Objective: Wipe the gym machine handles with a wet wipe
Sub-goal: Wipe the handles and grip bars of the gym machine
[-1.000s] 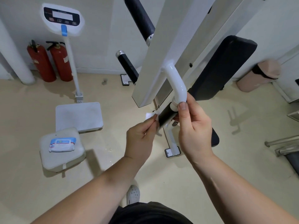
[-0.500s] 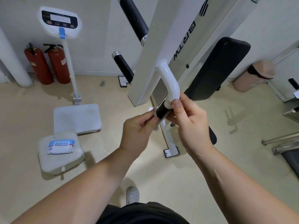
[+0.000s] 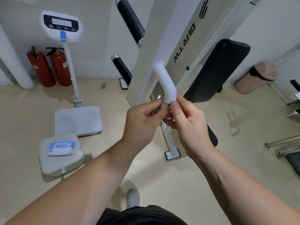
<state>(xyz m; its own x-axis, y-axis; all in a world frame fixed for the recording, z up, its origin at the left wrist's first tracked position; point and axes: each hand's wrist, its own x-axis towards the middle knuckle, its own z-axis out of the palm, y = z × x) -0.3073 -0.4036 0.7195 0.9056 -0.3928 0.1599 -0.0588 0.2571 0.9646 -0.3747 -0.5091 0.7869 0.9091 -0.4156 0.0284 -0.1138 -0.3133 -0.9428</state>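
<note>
**White-tubed machine handle [image 3: 167,85] gripped from both sides**

My left hand [image 3: 142,120] curls round the wet wipe [image 3: 157,109], holding it against the handle's lower end, which my fingers mostly hide. My right hand [image 3: 190,125] grips the opposite side, thumb on the white bend. Farther left, a wipes pack [image 3: 61,147] lies on a grey stool [image 3: 61,166], just beside a standing scale [image 3: 78,120]. Two red fire extinguishers [image 3: 60,67] stand by the wall.

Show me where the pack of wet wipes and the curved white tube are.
pack of wet wipes [image 3: 61,147], head view: its top label.
curved white tube [image 3: 168,86], head view: its bend.
</note>
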